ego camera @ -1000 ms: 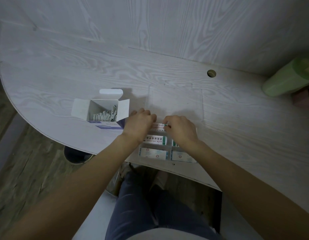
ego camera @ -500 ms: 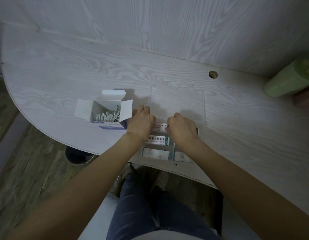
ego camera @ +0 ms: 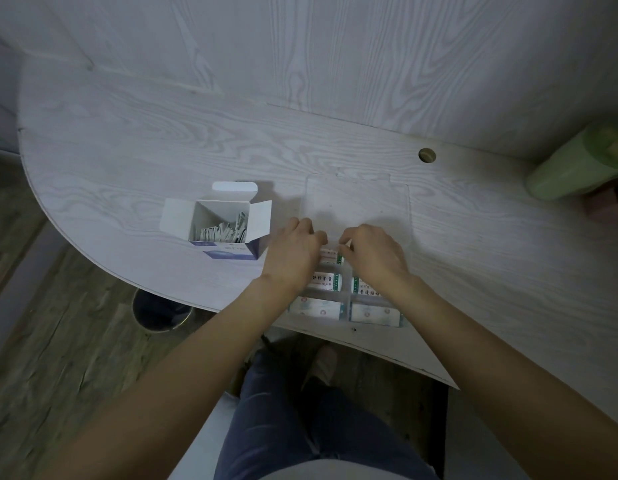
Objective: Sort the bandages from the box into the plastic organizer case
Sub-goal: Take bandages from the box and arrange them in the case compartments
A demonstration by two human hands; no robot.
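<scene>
Over the organizer case (ego camera: 345, 299), left hand (ego camera: 293, 252) and right hand (ego camera: 373, 254) pinch one bandage (ego camera: 330, 255).

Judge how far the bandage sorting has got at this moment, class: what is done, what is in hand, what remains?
Done: four near compartments of the organizer case already hold bandage packs. In hand: the left hand and right hand work together at a far compartment, where another pack shows between them. Left: loose bandages remain in the open box, and the clear lid lies open.
</scene>
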